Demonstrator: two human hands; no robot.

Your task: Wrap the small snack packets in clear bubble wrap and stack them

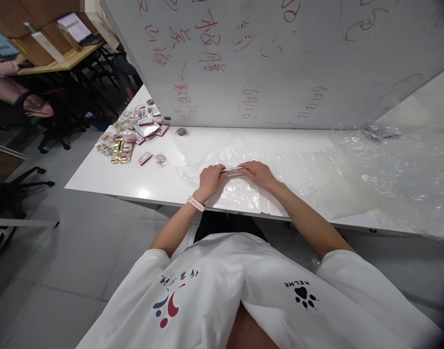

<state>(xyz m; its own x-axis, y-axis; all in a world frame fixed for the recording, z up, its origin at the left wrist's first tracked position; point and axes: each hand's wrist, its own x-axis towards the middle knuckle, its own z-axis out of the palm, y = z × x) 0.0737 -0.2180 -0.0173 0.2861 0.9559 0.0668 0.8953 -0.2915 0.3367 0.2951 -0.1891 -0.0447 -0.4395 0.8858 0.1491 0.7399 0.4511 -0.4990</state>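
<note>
Clear plastic wrap [239, 194] lies spread over the white table in front of me. Between my hands, just above the wrap, is a thin, flat, pale item [234, 170] with a brownish edge; its kind cannot be made out. My left hand [211, 178], with a pale pink watch band [196, 203] at the wrist, is closed on the item's left end. The right end is gripped by my right hand [257, 173], fingers bent over it. Both hands cover much of the item, and their fingertips are partly hidden.
A whiteboard [243, 72] with red writing stands along the table's back. At the left lie small packets [145, 121], a gold packet [122, 151] and a round wrapped piece [160, 160]. A large plastic sheet [400, 179] is heaped at the right. Other people sit at the far left.
</note>
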